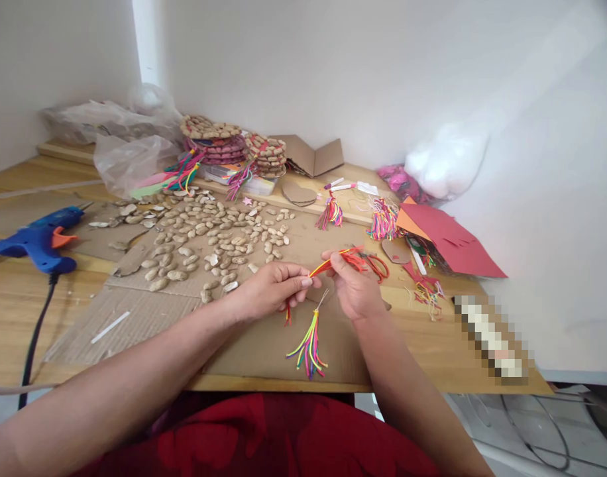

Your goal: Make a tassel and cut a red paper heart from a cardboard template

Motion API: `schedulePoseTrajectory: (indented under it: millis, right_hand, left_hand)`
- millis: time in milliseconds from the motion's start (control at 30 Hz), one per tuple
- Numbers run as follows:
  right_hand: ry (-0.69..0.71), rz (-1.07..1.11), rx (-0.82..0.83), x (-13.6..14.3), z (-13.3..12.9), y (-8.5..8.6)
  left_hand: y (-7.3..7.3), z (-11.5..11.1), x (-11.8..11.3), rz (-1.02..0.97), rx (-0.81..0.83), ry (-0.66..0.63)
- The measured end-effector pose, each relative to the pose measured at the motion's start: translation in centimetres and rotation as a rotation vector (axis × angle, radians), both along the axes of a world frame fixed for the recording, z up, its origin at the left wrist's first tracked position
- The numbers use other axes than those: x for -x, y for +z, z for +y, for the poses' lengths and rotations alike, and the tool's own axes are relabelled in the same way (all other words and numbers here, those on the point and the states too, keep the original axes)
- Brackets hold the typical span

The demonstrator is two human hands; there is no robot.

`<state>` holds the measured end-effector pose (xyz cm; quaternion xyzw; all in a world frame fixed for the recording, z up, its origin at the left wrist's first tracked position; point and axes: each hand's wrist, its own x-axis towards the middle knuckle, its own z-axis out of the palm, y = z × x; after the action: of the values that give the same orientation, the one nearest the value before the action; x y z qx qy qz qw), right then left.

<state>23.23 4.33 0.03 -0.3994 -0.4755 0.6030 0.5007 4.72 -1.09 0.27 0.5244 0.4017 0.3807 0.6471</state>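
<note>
Between my two hands, above the cardboard, stretches a bundle of red, orange and yellow cords (320, 268). My left hand (286, 286) is closed, pinching one end, and a short red piece of cord hangs below its fingers. My right hand (350, 285) wraps round the other part, and loose orange-red ends stick out past its fingers. Just below the hands lies a multicoloured tassel (311, 348) with a thin pale string at its top. Red-handled scissors (379, 266) rest right behind my right hand, partly hidden by it.
Peanuts and shells (224, 232) cover the cardboard sheet (149, 318). At left lies a blue glue gun (45, 238) with its cord. Peanut-covered stacks (266, 156), plastic bags (134, 159) and folded cardboard (311, 156) stand behind. More tassels (383, 218) and red paper (452, 238) lie right.
</note>
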Motion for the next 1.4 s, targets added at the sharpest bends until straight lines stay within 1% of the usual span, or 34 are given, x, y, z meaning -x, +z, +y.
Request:
schedulePoseTrajectory:
  millis: [67, 133, 200, 267, 333, 433, 467, 500, 533, 567, 633, 700, 733, 767, 800, 833, 900, 967, 1033, 1067, 1133, 1200, 1233, 1300, 1400]
  right_hand:
    - [-0.049, 0.153, 0.072, -0.2, 0.6, 0.4]
    - [-0.042, 0.253, 0.162, -0.3, 0.9, 0.9]
    - [-0.001, 0.243, 0.252, -0.3, 0.9, 1.2]
    - [0.025, 0.181, 0.303, -0.1, 0.8, 1.0]
    - [-0.030, 0.121, 0.253, 0.0, 0.8, 0.6]
    - [-0.215, 0.072, 0.067, -0.3, 0.9, 0.0]
    - [-0.242, 0.045, 0.023, -0.5, 0.9, -0.1]
    - [-0.232, 0.002, -0.004, -0.6, 0.9, -0.1]
    - [-0.186, -0.060, -0.020, -0.6, 0.7, -0.1]
    - [-0.100, -0.132, -0.033, -0.6, 0.4, 0.0]
    - [0.164, -0.240, -0.056, -0.2, -0.4, 0.4]
    - [0.441, -0.224, -0.064, 0.4, -1.2, 0.7]
    - [0.536, -0.186, -0.057, 0.7, -1.5, 0.8]
    - [0.578, -0.146, -0.045, 1.0, -1.7, 0.8]
    - [0.567, -0.117, -0.025, 1.2, -1.8, 0.8]
    - [0.518, -0.098, 0.004, 1.3, -1.8, 0.8]
    - [0.369, -0.061, 0.083, 1.3, -1.4, 0.6]
    - [0.217, 0.006, 0.145, 1.2, -1.0, 0.4]
    - [0.096, 0.074, 0.150, 1.1, -0.6, 0.4]
    - [0.056, 0.098, 0.141, 1.1, -0.5, 0.4]
    - [0.016, 0.116, 0.125, 1.1, -0.4, 0.5]
    - [0.001, 0.111, 0.119, 1.1, -0.3, 0.5]
    - [-0.006, 0.108, 0.115, 1.1, -0.3, 0.5]
    - [-0.017, 0.111, 0.106, 1.1, -0.3, 0.4]
    - [-0.020, 0.130, 0.095, 1.0, -0.3, 0.3]
  left_hand:
    - [0.1, 0.0, 0.0, -0.020, 0.025, 0.022]
    - [0.2, 0.0, -0.1, -0.047, 0.044, 0.064]
    - [0.1, 0.0, -0.1, -0.076, 0.065, 0.122]
    - [-0.1, 0.0, 0.0, -0.105, 0.077, 0.173]
    - [-0.2, 0.1, 0.0, -0.135, 0.070, 0.203]
    - [-0.2, 0.2, 0.1, -0.164, 0.037, 0.218]
    - [-0.2, 0.2, 0.1, -0.172, 0.024, 0.215]
    - [-0.1, 0.2, 0.1, -0.176, 0.012, 0.206]
    - [0.1, 0.2, 0.1, -0.178, 0.002, 0.190]
    - [0.2, 0.2, 0.1, -0.178, -0.003, 0.169]
    - [0.3, 0.1, 0.1, -0.170, -0.006, 0.116]
    - [0.2, 0.0, 0.0, -0.142, -0.020, 0.054]
    - [0.1, -0.1, 0.0, -0.119, -0.034, 0.025]
    - [0.1, -0.2, 0.0, -0.093, -0.046, 0.003]
    - [0.0, -0.3, 0.0, -0.068, -0.051, -0.008]
    - [0.0, -0.4, -0.1, -0.048, -0.046, -0.010]
    - [0.0, -0.5, -0.1, -0.029, -0.020, 0.004]
    - [0.1, -0.5, -0.2, -0.027, -0.001, 0.037]
    - [0.3, -0.3, -0.2, -0.004, -0.003, 0.085]
    - [0.4, -0.2, -0.2, 0.016, -0.012, 0.131]
    - [0.5, 0.0, -0.2, 0.059, -0.057, 0.251]
    - [0.7, 0.0, -0.1, 0.105, -0.145, 0.384]
    - [0.7, 0.0, -0.1, 0.133, -0.193, 0.429]
    - [0.7, 0.0, 0.0, 0.194, -0.252, 0.449]
    - [0.5, 0.0, 0.0, 0.237, -0.224, 0.369]
